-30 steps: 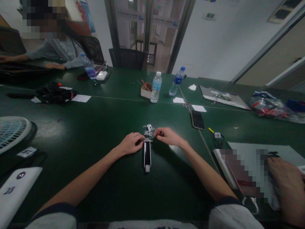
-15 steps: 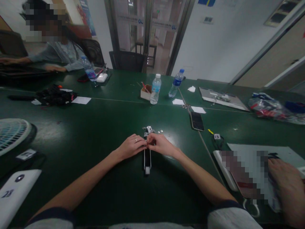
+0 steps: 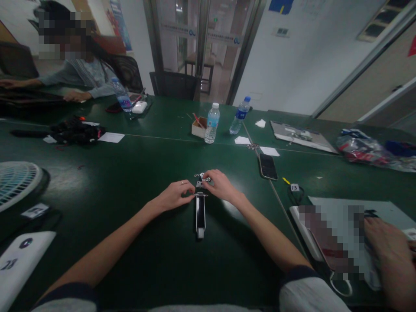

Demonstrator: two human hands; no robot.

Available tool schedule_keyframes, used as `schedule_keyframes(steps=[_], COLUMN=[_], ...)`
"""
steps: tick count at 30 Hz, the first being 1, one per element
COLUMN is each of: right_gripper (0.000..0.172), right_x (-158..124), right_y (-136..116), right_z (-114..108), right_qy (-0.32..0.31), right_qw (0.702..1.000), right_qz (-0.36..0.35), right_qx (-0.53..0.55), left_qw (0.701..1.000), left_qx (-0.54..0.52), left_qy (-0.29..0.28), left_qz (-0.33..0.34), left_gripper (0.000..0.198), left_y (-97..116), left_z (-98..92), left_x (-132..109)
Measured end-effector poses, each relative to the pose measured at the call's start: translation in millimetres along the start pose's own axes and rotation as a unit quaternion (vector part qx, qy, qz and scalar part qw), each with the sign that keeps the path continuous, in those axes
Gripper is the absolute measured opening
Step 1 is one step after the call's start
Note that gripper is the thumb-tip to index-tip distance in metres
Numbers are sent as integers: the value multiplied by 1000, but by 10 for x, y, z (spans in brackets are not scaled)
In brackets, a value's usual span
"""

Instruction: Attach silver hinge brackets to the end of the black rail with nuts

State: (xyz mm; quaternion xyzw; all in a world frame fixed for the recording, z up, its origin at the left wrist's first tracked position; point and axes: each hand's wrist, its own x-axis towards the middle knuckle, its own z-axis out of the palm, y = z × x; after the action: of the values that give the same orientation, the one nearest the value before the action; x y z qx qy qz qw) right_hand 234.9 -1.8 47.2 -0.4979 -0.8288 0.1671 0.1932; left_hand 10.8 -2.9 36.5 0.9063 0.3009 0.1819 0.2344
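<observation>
Closest in, there's a white thing marked "28" (image 3: 24,251) off to the left and someone else's hand (image 3: 388,242), pretty blurry, over at the right. Straight ahead on the green table (image 3: 152,268) is the long white-framed piece (image 3: 200,210), dark in the middle, with a white block (image 3: 200,233) at its near end.

At its far end a thin crossbar (image 3: 201,196) sticks out both sides. Left hand (image 3: 175,196) is right there, thumb and fingertips looking pinched on the bar's left tip.

Here's what changed: half a second ago both hands met over that end and hid the bar. Now the right hand (image 3: 221,184) has moved off, up to the small metal parts (image 3: 199,184) just beyond, so the bar's right side is uncovered and, I'd say, only the left is minding the long piece. The right's fingers are close together over those parts, but I honestly can't tell if they've got one.

Further out: a phone (image 3: 268,166), then a white-capped bottle (image 3: 212,125) beside a little open box (image 3: 197,130), and a co-worker (image 3: 82,71) far left.
</observation>
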Motion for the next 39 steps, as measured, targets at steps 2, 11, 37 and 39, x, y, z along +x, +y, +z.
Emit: schedule_keyframes(steps=[2, 11, 37, 39], right_gripper=[19, 30, 21, 18], right_x=[70, 127, 62, 63], right_y=[77, 157, 714, 708], right_z=[59, 178, -176, -164], right_qy=[-13, -55, -51, -71], right_qw=[999, 994, 980, 983], right_qz=[-2, -14, 48, 29], right_qx=[-51, -93, -184, -169], left_qw=[1000, 996, 988, 988], left_qx=[-11, -22, -92, -92], left_qy=[-12, -67, -67, -67], left_qz=[-16, -51, -101, -108], left_gripper=[14, 13, 16, 17], left_y=[-59, -141, -141, -132], left_z=[-6, 26, 12, 27], left_x=[-2, 13, -6, -3])
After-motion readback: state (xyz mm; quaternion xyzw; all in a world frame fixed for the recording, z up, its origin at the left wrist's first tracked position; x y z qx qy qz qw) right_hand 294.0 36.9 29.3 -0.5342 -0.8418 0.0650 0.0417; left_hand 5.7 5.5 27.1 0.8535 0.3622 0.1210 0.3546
